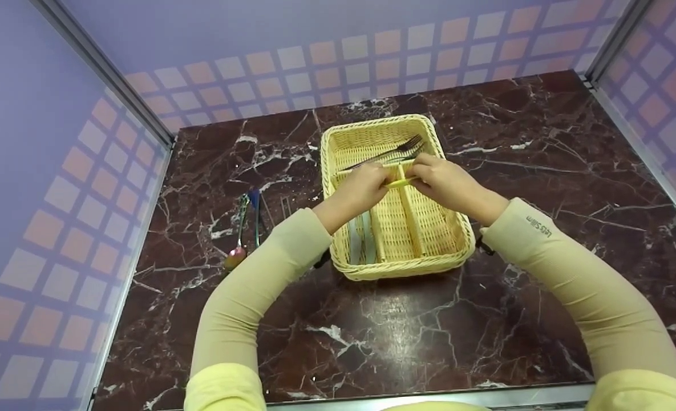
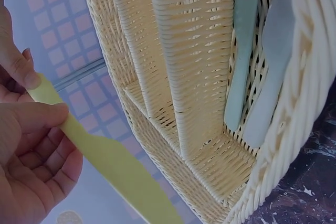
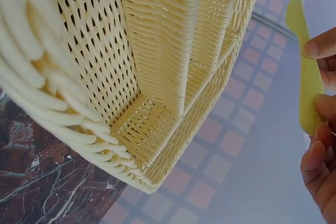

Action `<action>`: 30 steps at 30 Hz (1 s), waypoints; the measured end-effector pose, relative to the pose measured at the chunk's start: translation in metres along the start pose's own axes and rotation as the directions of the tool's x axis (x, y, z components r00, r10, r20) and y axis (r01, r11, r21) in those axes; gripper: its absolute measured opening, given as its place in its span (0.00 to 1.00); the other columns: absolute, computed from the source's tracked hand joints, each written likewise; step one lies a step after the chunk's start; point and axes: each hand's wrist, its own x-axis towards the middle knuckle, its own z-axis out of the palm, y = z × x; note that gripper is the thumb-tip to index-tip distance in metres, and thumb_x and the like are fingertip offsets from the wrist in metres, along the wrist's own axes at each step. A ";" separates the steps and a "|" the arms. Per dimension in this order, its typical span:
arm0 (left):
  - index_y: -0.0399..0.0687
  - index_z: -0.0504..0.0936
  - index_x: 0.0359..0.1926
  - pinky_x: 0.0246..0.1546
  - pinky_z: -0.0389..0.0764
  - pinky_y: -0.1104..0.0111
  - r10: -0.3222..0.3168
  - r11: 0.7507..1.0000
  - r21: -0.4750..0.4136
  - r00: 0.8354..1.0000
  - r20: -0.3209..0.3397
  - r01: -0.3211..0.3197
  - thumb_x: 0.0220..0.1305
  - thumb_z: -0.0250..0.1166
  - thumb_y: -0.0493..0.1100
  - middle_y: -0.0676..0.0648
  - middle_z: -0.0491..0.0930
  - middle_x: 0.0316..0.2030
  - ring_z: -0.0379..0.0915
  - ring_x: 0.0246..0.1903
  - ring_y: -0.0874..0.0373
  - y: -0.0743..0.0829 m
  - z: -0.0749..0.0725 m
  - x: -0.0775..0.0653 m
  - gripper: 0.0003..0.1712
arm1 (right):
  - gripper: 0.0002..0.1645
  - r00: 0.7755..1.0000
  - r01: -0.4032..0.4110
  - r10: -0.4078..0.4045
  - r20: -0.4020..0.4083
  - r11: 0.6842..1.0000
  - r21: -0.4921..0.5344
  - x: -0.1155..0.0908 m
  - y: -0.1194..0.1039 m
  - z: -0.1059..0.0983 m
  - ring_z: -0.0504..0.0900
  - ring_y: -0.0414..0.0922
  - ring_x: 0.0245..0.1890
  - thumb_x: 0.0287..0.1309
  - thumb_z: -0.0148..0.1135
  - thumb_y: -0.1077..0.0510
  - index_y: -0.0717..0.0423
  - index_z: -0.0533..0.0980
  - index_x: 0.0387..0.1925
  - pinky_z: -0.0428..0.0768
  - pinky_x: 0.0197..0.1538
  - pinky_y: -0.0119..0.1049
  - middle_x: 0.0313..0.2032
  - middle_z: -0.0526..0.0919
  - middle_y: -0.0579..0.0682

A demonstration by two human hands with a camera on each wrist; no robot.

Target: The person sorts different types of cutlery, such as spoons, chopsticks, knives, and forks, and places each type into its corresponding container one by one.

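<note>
A yellow plastic knife (image 1: pixel 400 183) is held level above the middle of a cream woven basket (image 1: pixel 406 268). My left hand (image 1: pixel 366 185) pinches it between thumb and fingers partway along; the blade (image 2: pixel 128 177) extends past that hand. Near the handle's end, my right hand (image 1: pixel 443 180) pinches the same knife, as the right wrist view shows. Inside the basket's left compartment lie a pale green knife (image 2: pixel 244 51) and a pale blue knife (image 2: pixel 273 61). A dark fork (image 1: pixel 409 144) lies in the far compartment, with another slim utensil partly hidden by my hands.
Left of the basket, a shiny spoon (image 1: pixel 235 257) and a blue-ended utensil (image 1: pixel 255 200) lie on the dark marbled table (image 1: pixel 395 337). Other thin metal pieces there are partly covered by my left sleeve (image 1: pixel 269 268). Tiled-pattern walls (image 1: pixel 315 57) enclose the table's back and sides.
</note>
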 end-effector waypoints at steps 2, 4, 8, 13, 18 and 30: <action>0.36 0.82 0.34 0.33 0.73 0.66 -0.051 0.998 -0.047 0.999 0.004 0.051 0.58 0.54 0.31 0.40 0.80 0.32 0.70 0.29 0.53 -0.002 0.000 0.001 0.09 | 0.07 0.999 -0.033 0.034 -0.027 0.999 0.019 -0.001 0.002 -0.003 0.76 0.52 0.30 0.51 0.60 0.69 0.67 0.77 0.35 0.78 0.35 0.42 0.34 0.76 0.59; 0.37 0.82 0.39 0.31 0.73 0.68 -0.125 0.985 -0.116 0.992 0.003 0.125 0.58 0.55 0.31 0.41 0.81 0.34 0.69 0.28 0.55 -0.007 0.000 0.002 0.11 | 0.11 0.995 -0.080 0.081 -0.050 0.996 0.029 -0.003 0.007 -0.007 0.77 0.53 0.33 0.51 0.60 0.68 0.68 0.77 0.38 0.78 0.38 0.44 0.37 0.76 0.60; 0.37 0.78 0.48 0.25 0.68 0.71 -0.315 0.911 -0.279 0.949 0.008 0.305 0.56 0.56 0.30 0.40 0.80 0.36 0.65 0.25 0.59 -0.021 0.004 0.000 0.18 | 0.14 0.986 -0.159 0.159 -0.048 0.987 0.013 -0.011 0.017 -0.014 0.77 0.55 0.35 0.51 0.60 0.68 0.69 0.76 0.42 0.76 0.40 0.48 0.39 0.76 0.61; 0.33 0.70 0.52 0.22 0.65 0.73 -0.477 0.815 -0.348 0.877 0.050 0.463 0.53 0.57 0.30 0.41 0.76 0.32 0.61 0.22 0.59 -0.039 0.016 -0.006 0.22 | 0.11 0.980 -0.197 0.197 -0.023 0.980 0.005 -0.021 0.028 -0.017 0.76 0.54 0.31 0.53 0.58 0.69 0.69 0.76 0.40 0.75 0.37 0.48 0.35 0.76 0.61; 0.34 0.67 0.40 0.18 0.57 0.71 -0.487 0.808 -0.327 0.868 0.097 0.490 0.50 0.51 0.26 0.50 0.59 0.22 0.51 0.18 0.60 -0.045 0.032 -0.011 0.13 | 0.11 0.979 -0.201 0.202 -0.008 0.979 0.009 -0.026 0.031 -0.017 0.76 0.53 0.31 0.53 0.58 0.69 0.68 0.77 0.40 0.75 0.36 0.47 0.34 0.77 0.59; 0.45 0.56 0.22 0.15 0.49 0.72 -0.485 0.809 -0.307 0.864 0.135 0.502 0.49 0.49 0.24 0.53 0.47 0.16 0.41 0.14 0.63 -0.048 0.054 -0.009 0.14 | 0.11 0.979 -0.206 0.206 -0.003 0.979 0.008 -0.026 0.031 -0.018 0.77 0.52 0.30 0.53 0.58 0.66 0.65 0.77 0.40 0.76 0.35 0.46 0.34 0.79 0.58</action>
